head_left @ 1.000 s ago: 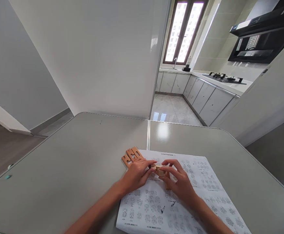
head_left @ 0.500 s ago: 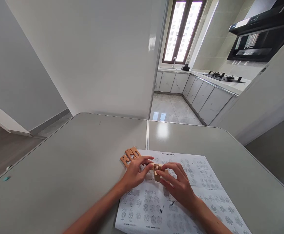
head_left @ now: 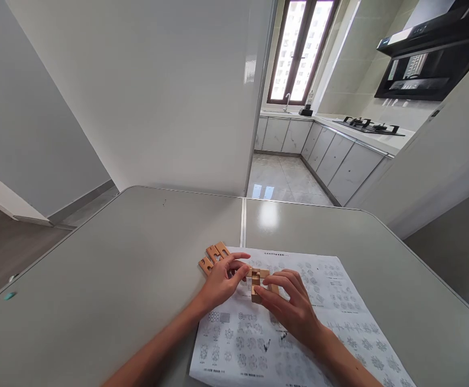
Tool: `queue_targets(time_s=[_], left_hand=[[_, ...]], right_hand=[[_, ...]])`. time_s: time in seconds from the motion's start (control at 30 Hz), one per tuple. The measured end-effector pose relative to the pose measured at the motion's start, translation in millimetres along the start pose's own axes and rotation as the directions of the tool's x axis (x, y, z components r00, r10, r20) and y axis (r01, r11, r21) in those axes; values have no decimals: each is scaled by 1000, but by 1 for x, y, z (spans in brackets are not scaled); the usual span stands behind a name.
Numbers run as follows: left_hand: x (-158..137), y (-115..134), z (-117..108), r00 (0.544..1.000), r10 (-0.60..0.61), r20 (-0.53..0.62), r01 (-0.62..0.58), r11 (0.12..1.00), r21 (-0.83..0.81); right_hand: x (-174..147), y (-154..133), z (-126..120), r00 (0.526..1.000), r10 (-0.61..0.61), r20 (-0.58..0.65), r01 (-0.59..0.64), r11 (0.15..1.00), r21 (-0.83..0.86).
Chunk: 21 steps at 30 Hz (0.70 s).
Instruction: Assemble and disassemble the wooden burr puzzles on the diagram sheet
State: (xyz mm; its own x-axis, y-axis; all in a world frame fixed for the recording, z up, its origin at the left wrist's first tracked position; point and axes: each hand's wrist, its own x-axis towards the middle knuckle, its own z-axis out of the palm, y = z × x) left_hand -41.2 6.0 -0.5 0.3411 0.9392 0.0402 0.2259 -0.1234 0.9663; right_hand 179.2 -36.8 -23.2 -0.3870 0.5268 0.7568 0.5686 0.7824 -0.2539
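over the sheet [head_left: 298, 322], both hands [head_left: 222, 282] pinching wooden pieces [head_left: 258, 279]

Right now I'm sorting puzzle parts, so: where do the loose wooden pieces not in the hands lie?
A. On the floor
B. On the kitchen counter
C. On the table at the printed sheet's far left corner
C: the loose wooden pieces lie on the table by the printed sheet corner, beyond the left hand.

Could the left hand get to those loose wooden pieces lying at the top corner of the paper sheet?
Probably yes. The loose wooden pieces lie just beyond the left hand, with only bare table around them. But its fingers now steady the wooden puzzle with the right hand, so it must let go.
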Motion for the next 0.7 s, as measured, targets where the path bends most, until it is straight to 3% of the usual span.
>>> queue_targets(time_s=[0.17, 0.33, 0.5, 0.6, 0.7], left_hand=[[0, 7, -2, 998, -51, 30, 53, 996, -73], [0, 6, 0, 999, -42, -12, 41, 997, -64], [-3, 6, 1, 995, 36, -94, -40, 999, -36], [-4, 7, 1, 985, 92, -145, -100, 994, -45], [-5, 6, 2, 977, 126, -174, -136, 990, -48]], right_hand=[[3, -3, 2, 995, -38, -94, 36, 999, -22], [4, -4, 3, 996, -14, -84, 12, 1000, -16], [-2, -1, 4, 977, 210, -36, -203, 969, 141], [-6, 0, 4, 921, 376, 103, -389, 874, 291], [-7, -1, 4, 853, 459, 247, -520, 784, 340]])
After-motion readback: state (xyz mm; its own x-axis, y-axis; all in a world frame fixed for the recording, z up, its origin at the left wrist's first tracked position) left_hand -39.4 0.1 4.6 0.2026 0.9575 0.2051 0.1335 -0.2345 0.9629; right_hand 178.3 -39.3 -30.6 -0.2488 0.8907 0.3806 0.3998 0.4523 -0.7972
